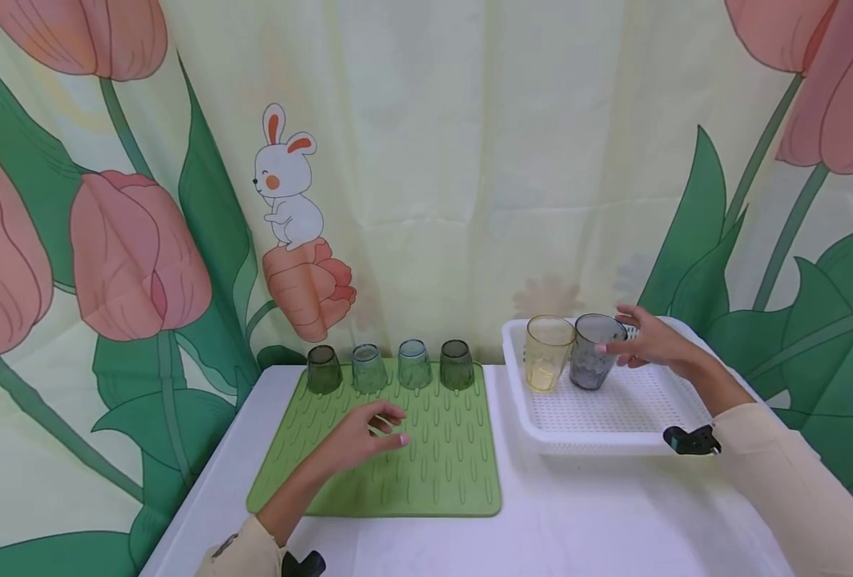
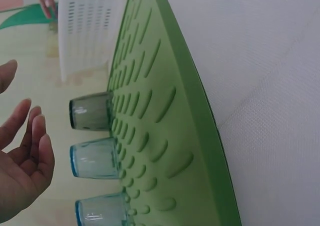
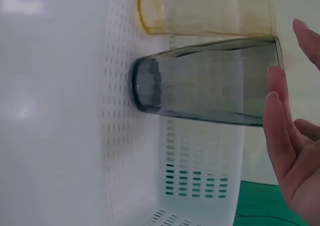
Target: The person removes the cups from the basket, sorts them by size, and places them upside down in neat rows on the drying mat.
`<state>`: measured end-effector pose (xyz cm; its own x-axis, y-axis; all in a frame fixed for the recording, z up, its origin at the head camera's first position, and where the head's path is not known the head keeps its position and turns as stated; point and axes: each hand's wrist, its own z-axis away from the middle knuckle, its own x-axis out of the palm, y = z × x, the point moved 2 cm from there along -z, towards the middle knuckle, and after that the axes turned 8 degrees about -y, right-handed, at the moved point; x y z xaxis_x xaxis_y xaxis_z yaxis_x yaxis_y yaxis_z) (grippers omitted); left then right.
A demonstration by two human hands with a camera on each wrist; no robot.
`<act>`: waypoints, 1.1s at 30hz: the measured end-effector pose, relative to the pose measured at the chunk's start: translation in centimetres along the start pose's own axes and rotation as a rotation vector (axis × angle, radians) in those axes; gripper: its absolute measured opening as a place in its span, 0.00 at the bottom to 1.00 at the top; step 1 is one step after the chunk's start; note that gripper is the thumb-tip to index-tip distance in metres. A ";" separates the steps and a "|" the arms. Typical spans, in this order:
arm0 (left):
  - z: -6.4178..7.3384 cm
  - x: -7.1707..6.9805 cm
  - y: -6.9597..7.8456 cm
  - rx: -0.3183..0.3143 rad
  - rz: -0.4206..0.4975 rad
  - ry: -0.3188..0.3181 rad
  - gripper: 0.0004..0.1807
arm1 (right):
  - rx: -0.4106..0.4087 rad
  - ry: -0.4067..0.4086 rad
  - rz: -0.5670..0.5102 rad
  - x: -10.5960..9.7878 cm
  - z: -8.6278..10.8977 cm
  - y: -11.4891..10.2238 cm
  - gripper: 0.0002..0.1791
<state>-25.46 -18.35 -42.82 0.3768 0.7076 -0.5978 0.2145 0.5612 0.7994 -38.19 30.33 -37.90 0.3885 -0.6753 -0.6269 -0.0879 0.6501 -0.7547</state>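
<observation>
The left hand (image 1: 357, 437), loosely bent, holds nothing above the green bumpy mat (image 1: 440, 481). The right hand (image 1: 649, 340), fingers spread without grip, is at the gray tumbler (image 1: 590, 361) in the white basket (image 1: 599, 443); a bump could tip it against the amber tumbler (image 1: 547, 349).

You are facing a smoky-grey tumbler (image 1: 590, 357), a pale-amber tumbler (image 1: 547, 353), a white basket (image 1: 599, 443), a green mat (image 1: 433, 457) patterned with raised dashes, and a curtain (image 1: 426, 176) showing pink tulips (image 1: 134, 256).

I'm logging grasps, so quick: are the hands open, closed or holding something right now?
Left hand: open, holding nothing.
Right hand: fingers at the grey glass, near its rim; whether they grip it cannot be told.
</observation>
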 end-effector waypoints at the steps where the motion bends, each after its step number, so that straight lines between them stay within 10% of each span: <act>1: 0.0 0.0 0.1 0.002 0.002 -0.002 0.20 | 0.008 -0.002 0.007 0.0 0.0 0.1 0.62; 16: -0.5 0.6 0.4 0.023 0.004 -0.025 0.21 | 0.078 -0.003 0.112 0.4 -0.1 -0.1 0.60; 33: -0.8 0.8 1.5 0.039 -0.021 -0.032 0.19 | -0.056 -0.004 0.074 2.5 2.5 -0.1 0.52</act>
<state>-25.54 -16.57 -42.13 0.4005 0.6810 -0.6131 0.2571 0.5587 0.7885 -34.97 29.46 -38.89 0.3827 -0.6246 -0.6808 -0.1675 0.6777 -0.7160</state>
